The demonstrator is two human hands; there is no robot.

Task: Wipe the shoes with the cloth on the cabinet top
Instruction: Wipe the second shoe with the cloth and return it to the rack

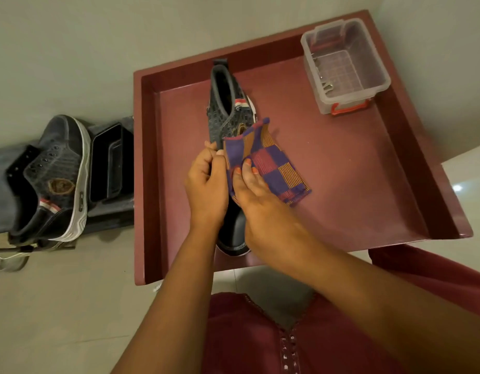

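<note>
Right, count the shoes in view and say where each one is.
2 for certain. One high-top shoe lies on the cabinet top under both hands. Its mate sits on a low rack to the left. A pale shape beneath that may be another.

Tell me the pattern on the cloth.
Head view: the cloth is checked in purple, red and orange-striped squares.
</note>
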